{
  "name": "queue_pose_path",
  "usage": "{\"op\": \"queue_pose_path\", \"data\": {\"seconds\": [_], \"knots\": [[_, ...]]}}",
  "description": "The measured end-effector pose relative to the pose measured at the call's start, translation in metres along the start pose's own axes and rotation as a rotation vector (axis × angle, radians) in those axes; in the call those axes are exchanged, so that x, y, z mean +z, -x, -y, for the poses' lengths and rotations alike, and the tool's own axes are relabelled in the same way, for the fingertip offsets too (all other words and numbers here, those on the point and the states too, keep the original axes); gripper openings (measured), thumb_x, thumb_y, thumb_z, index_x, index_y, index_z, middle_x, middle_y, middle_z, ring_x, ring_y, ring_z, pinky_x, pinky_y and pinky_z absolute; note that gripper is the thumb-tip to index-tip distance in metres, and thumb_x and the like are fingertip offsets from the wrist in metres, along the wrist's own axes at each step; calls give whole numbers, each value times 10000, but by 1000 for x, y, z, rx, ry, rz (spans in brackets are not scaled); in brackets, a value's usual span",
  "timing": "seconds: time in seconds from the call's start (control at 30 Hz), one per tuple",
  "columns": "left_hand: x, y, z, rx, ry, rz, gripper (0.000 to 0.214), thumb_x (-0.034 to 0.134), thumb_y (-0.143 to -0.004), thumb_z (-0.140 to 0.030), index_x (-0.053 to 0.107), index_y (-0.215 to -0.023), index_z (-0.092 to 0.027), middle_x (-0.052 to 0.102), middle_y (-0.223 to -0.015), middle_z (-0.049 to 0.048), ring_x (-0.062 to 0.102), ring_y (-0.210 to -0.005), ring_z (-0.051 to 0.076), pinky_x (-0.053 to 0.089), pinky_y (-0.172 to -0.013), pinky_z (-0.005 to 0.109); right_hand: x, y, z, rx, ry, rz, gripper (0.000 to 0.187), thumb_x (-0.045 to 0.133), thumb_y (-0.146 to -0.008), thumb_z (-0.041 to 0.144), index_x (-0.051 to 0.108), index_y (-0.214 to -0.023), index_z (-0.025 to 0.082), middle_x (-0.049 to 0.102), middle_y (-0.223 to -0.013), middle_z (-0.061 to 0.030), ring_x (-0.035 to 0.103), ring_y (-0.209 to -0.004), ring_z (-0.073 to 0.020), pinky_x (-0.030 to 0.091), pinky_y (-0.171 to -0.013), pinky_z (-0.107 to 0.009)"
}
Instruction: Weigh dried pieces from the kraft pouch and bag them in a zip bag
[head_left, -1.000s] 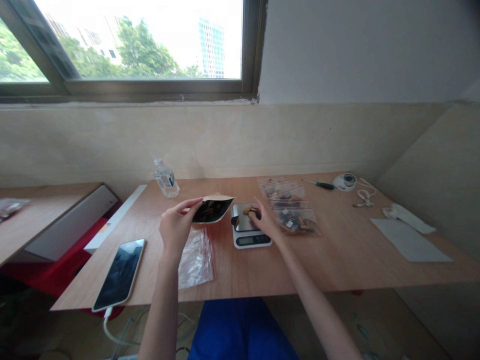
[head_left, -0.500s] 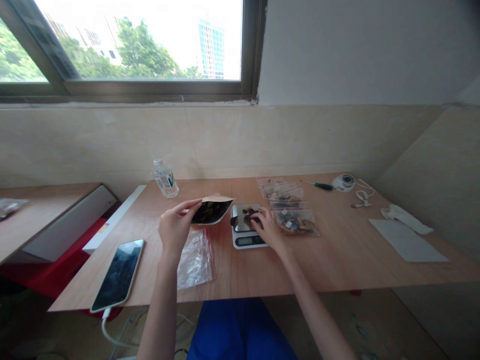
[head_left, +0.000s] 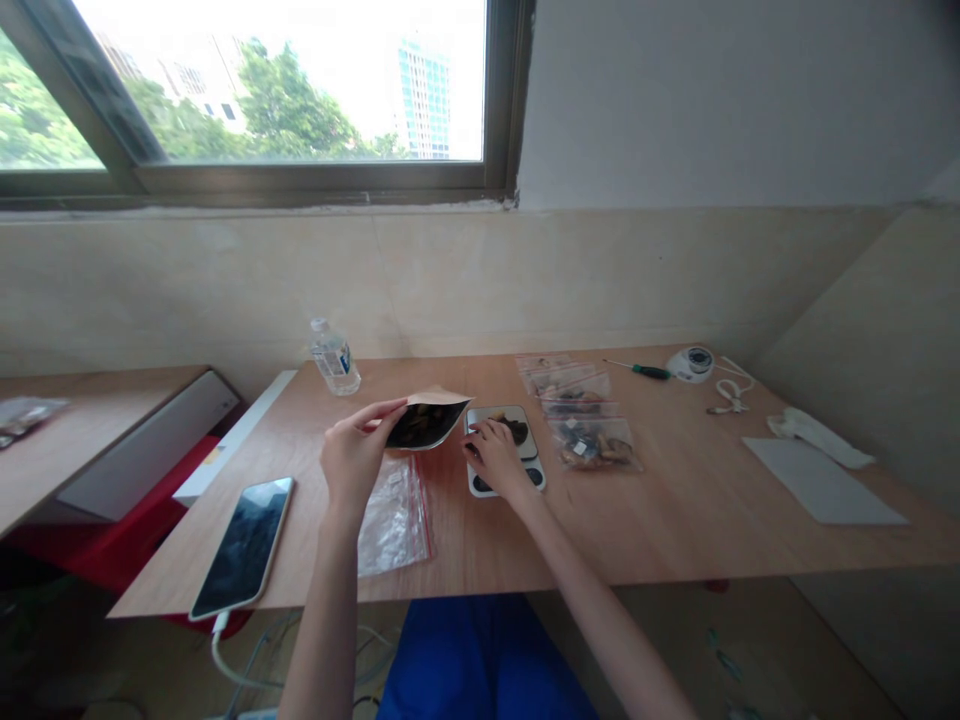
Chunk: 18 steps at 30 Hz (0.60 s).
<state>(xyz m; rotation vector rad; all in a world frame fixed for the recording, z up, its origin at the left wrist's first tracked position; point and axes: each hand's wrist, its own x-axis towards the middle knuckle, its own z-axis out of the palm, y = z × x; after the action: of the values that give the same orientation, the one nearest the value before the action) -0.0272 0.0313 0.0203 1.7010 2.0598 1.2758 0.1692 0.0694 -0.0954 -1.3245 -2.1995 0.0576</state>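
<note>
Between hands [head_left: 354, 450] [head_left: 495, 455] | left-held open pouch [head_left: 426, 424] | scale [head_left: 529, 446] under right, contact unclear

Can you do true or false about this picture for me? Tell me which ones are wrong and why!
1. The left hand holds an open pouch. True.
2. The screwdriver has a red handle. False: its handle is green.
3. The right hand is over the scale. True.
4. The phone lies to the right of the scale. False: it lies to the left.
5. The bottle is lying on its side. False: it is standing up.
6. A cable is plugged into the phone. True.
</note>
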Motion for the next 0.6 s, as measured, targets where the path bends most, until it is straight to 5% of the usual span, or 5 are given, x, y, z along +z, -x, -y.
{"op": "queue_pose_path", "data": {"seconds": [0.17, 0.3, 0.4, 0.5, 0.6], "knots": [[0, 1, 1, 3, 10, 3, 264, 583, -759, -504, 733, -910, -347, 707, -670, -37, 656, -679, 155, 398, -574, 216, -2, -1, -11, 42, -27, -27, 146, 506, -864, 167, 640, -917, 193, 649, -1005, -73, 501, -1065, -234, 329, -938, -422], [3, 1, 3, 12, 21, 14, 282, 586, -755, -508, 735, -920, -334, 713, -668, -24, 658, -671, 164, 403, -570, 219, -22, 2, 3, 24, -214, -258, 205, 432, -871, 125, 618, -938, 177, 613, -1001, -88, 533, -981, -200, 395, -876, -362], [4, 3, 4, 23, 54, 37, 279, 589, -758, -494, 735, -922, -322, 725, -693, -19, 661, -665, 166, 414, -573, 219, -43, 2, 30, -124, -314, -409, 245, 372, -858, 88, 603, -877, 169, 599, -863, -71, 544, -891, -182, 440, -813, -314], [5, 5, 2, 45, 82, 50, 250, 602, -759, -464, 736, -912, -319, 741, -763, -22, 662, -660, 160, 429, -590, 220, -57, -3, 56, -324, -238, -294, 242, 386, -836, 77, 609, -886, 157, 617, -883, -78, 554, -890, -188, 462, -810, -303], [7, 9, 0, 59, 83, 53, 220, 612, -760, -435, 740, -895, -318, 746, -835, -22, 661, -656, 155, 440, -604, 224, -63, -14, 71, -287, -102, -35, 273, 387, -842, 56, 617, -974, 121, 640, -977, -107, 562, -975, -207, 465, -852, -307]]}}
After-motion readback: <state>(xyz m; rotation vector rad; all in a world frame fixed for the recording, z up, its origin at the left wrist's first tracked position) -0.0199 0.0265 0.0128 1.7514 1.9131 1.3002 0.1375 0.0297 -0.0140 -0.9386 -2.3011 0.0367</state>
